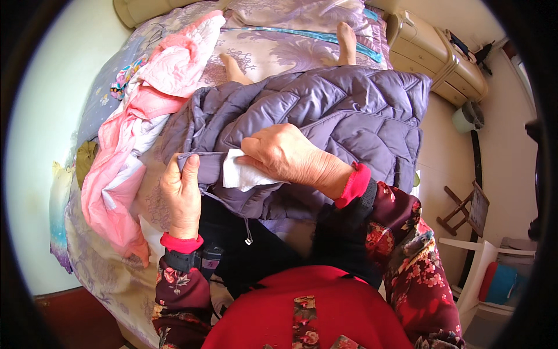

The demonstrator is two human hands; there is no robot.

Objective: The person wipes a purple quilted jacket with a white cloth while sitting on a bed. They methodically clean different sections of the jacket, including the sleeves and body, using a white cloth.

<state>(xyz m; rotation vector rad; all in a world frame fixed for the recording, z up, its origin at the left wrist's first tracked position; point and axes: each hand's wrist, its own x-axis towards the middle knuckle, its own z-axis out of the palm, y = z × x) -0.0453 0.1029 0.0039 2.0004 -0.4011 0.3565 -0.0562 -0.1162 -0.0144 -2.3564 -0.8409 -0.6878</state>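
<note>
A purple quilted puffer jacket [314, 100] lies across my lap and legs. My left hand [181, 187] pinches one end of a flat purple fabric band [211, 168] of the jacket between thumb and fingers. In my right hand [283, 152] is a folded white cloth or tissue [244, 172], pressed against that band just right of my left thumb. A drawstring with a small metal end [248, 240] hangs from the jacket's edge below my hands. The fingertips of my right hand are partly hidden behind the white piece.
Patterned bedding [279, 56] spreads beneath me. A pink and white quilted garment [152, 96] lies along the left. To the right stand a cream drawer cabinet [418, 56], a bucket [467, 118], a wooden folding stool [468, 209] and a white chair [477, 266].
</note>
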